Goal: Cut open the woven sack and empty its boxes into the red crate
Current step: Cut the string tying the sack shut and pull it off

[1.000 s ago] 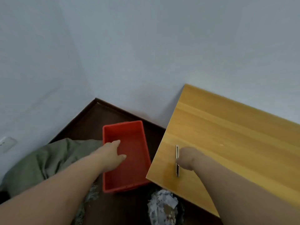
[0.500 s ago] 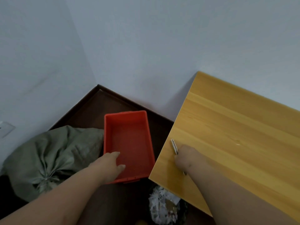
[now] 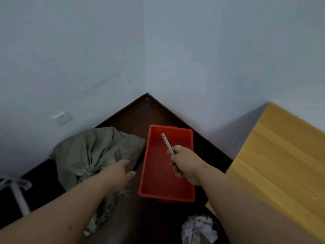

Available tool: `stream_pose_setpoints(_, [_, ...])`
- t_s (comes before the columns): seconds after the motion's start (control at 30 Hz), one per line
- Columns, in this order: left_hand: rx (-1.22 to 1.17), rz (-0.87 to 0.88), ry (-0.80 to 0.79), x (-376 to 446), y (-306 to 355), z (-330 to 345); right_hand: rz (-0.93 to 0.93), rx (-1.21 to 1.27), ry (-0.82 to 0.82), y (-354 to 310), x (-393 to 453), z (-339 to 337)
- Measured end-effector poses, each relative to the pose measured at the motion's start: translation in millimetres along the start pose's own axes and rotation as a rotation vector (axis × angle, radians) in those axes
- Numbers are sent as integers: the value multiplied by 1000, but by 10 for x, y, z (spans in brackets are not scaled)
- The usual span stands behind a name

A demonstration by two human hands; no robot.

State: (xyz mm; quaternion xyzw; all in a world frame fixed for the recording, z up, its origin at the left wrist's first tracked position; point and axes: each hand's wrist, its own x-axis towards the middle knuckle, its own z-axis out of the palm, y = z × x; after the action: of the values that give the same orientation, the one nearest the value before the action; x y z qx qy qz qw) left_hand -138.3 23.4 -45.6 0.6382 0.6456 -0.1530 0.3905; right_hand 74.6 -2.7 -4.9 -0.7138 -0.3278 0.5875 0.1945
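The red crate [image 3: 167,173] sits between the green sack [image 3: 91,155] on its left and the wooden table [image 3: 281,164] on its right; a wastebasket [image 3: 198,229] blocks the near side.

A yellow wooden table [image 3: 281,164] stands on the right by the blue-grey wall [image 3: 211,59]. A white wall socket [image 3: 61,117] sits low on the left. A dark bin [image 3: 198,228] holds crumpled paper. The floor [image 3: 137,118] is dark brown.
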Motion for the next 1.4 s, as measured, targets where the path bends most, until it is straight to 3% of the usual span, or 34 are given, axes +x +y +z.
stream_pose_setpoints(0.3, [-203,-83,40,-155,-1344,-257,-41,-33,-188,-437,52,1311])
stream_pose_setpoints(0.67, [-279,-168,46,-155,-2446,-450,-219,-244,-113,-688,298,2545])
stream_pose_setpoints(1.13, [-409,-269,25,653,-2922,43,-156,-203,-231,-256,1308,2990])
stream_pose_setpoints(1.4, [-545,-361,223,1466,-3169,858,-83,-270,-190,503,2275,3291])
